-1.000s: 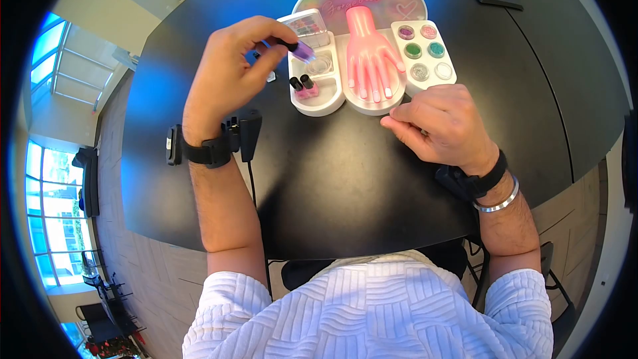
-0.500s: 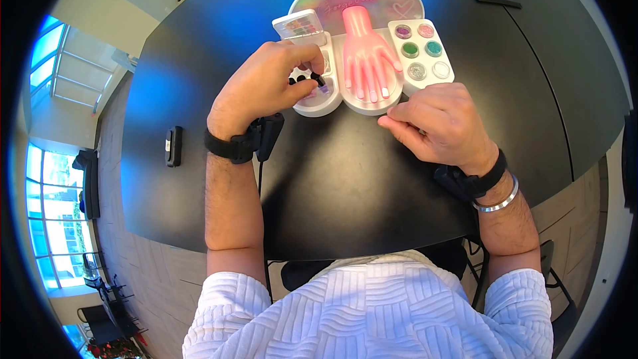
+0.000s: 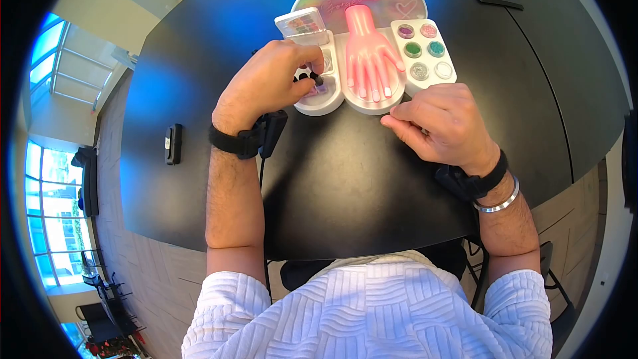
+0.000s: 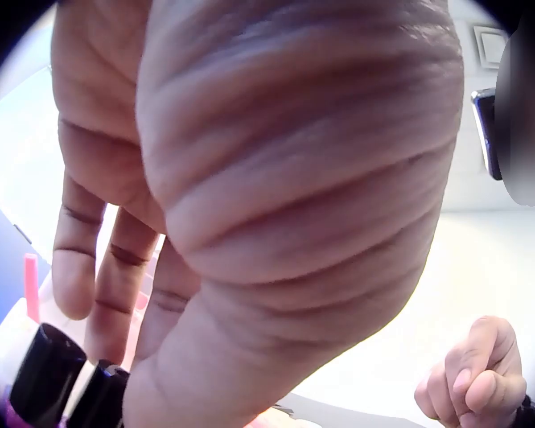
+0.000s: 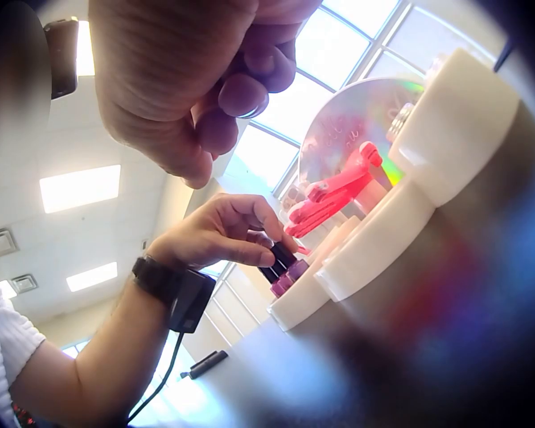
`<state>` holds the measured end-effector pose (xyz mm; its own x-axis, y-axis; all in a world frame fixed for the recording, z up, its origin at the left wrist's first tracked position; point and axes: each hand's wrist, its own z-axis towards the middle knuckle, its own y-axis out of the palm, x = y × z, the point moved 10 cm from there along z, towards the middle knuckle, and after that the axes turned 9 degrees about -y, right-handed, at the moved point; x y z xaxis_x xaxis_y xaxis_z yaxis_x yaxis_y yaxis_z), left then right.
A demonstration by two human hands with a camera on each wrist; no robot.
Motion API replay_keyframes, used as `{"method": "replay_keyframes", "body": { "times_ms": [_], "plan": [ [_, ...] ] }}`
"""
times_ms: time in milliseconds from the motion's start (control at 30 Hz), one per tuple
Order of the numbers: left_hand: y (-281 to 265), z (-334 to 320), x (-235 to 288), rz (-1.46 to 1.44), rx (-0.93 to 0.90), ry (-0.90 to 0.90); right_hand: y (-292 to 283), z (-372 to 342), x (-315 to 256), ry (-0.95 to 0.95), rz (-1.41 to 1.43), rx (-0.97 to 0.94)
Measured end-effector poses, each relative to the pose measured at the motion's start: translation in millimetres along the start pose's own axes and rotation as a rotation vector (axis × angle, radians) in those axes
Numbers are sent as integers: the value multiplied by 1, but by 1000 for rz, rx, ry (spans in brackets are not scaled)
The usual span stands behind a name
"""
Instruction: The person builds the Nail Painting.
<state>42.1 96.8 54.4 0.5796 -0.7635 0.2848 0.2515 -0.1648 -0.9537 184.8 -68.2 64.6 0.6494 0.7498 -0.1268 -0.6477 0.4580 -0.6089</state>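
Observation:
My left hand (image 3: pixel 272 76) reaches down into the left tray (image 3: pixel 318 110) of a white toy manicure set. Its thumb and a finger pinch a black-capped nail polish bottle (image 3: pixel 320 86) with a purple body. Black caps (image 4: pixel 49 374) of polish bottles stand close by the fingertips in the left wrist view, and purple bottles (image 5: pixel 290 278) appear under the hand in the right wrist view. My right hand (image 3: pixel 442 123), fingers curled and holding nothing that shows, stays just in front of the set. Between the hands lies a pink model hand (image 3: pixel 372 60) with white-tipped nails.
Six-pot glitter holder (image 3: pixel 423 80) stands on the right of the set. A round mirror-like backboard (image 3: pixel 392 0) rises behind the model hand, and an open-lidded palette (image 3: pixel 302 23) sits at the left. A small black device (image 3: pixel 173 144) lies on the dark table (image 3: pixel 332 193).
My left hand has come down and to the right, bringing the purple polish bottle from above the set into the left tray. The right hand has stayed still.

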Motion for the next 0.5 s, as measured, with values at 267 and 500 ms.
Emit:
{"method": "replay_keyframes", "body": {
  "times_ms": [267,500],
  "plan": [
    [-29,-8,1,-70,71,6,0,0,1,-2,7,8],
    [-55,-13,-71,-36,322,-253,0,-1,0,0,1,10]
  ]
}}
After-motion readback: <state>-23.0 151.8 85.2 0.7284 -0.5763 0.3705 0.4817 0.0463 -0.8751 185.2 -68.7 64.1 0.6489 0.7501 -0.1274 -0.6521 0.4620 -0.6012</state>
